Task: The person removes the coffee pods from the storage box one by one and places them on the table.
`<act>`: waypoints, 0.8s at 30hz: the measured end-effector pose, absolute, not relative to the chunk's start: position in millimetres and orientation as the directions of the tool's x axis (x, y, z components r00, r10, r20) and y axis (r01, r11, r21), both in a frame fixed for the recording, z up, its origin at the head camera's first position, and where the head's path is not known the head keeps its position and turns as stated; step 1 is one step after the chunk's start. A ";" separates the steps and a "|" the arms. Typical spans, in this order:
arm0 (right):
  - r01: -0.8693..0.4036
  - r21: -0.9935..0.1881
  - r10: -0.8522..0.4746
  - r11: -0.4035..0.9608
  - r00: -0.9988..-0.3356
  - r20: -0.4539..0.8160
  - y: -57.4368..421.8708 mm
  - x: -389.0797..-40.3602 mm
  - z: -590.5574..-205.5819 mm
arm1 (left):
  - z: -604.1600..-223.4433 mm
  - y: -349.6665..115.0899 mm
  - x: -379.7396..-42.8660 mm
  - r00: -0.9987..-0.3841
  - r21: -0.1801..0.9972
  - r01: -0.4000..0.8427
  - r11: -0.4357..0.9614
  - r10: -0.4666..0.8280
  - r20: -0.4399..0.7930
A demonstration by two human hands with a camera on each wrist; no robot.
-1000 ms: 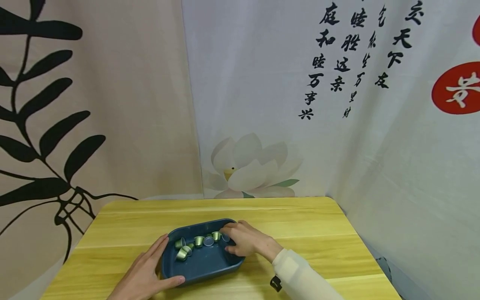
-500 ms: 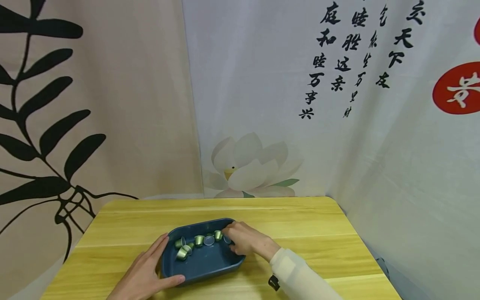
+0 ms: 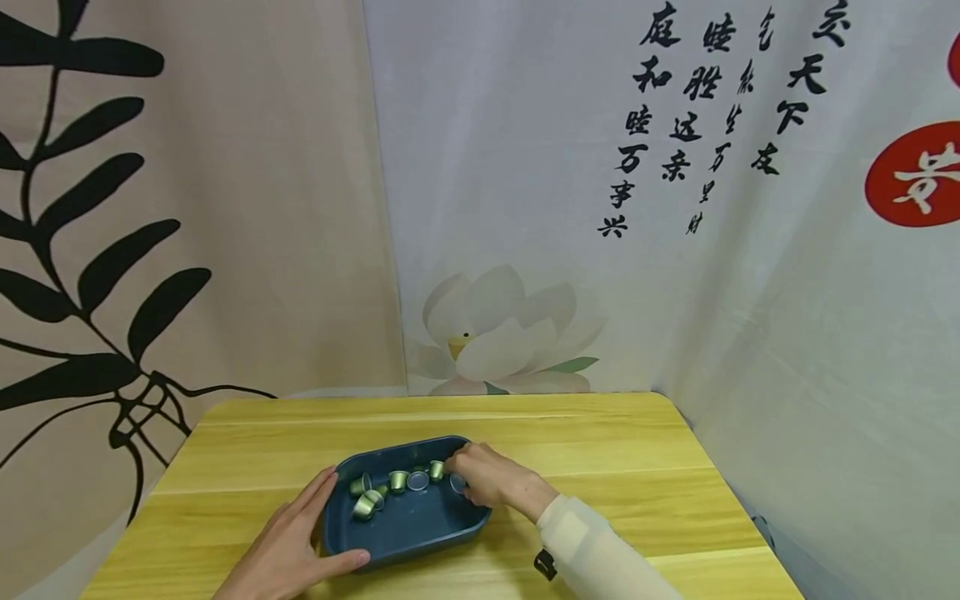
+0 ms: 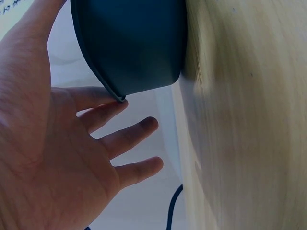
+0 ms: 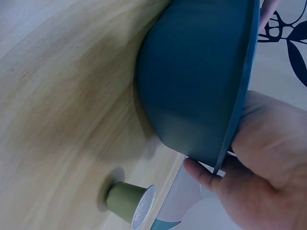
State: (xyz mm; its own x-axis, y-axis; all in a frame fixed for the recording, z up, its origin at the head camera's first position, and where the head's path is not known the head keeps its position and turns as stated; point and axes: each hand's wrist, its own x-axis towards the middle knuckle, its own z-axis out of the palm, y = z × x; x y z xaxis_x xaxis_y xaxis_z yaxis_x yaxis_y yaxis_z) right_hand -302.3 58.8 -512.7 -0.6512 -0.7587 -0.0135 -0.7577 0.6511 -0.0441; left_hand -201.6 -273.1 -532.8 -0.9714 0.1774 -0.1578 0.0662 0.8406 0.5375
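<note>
A dark blue tray (image 3: 416,521) sits at the table's near middle with several green coffee capsules (image 3: 398,482) inside, mostly toward its back and left. My left hand (image 3: 288,542) spans the tray's left end, thumb at the near rim and fingers along the left rim. In the left wrist view the left hand's fingers are spread and fairly straight, one at the tray's corner. My right hand (image 3: 491,479) reaches over the right rim, fingers curled down at a capsule (image 3: 457,483) whose silver lid shows beside them. The right fingertips are hidden inside the tray.
One more green capsule (image 5: 128,201) lies on the wooden table (image 3: 600,467) beyond the tray in the right wrist view. A printed curtain (image 3: 517,208) hangs behind the table. A dark cable (image 4: 173,208) shows beyond the table edge in the left wrist view.
My right hand has shifted slightly right and curled further into the tray; the capsule at its fingers has moved slightly right with it. My left hand and the tray have hardly moved.
</note>
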 end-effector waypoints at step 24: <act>-0.751 -0.235 -0.749 0.617 -0.652 0.119 73.0 -294.6 -500.4 | -531.2 -274.6 -197.7 -0.971 0.550 0.115 0.827 0.210 -0.113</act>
State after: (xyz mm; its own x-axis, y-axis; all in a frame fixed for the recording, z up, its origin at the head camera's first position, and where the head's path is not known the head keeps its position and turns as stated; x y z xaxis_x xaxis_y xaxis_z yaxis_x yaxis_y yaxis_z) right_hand -294.6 73.0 -500.4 -0.6523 -0.7485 0.1194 -0.7510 0.6169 -0.2353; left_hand -197.7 -274.6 -531.2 -0.9711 0.2099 -0.1133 0.1146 0.8272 0.5500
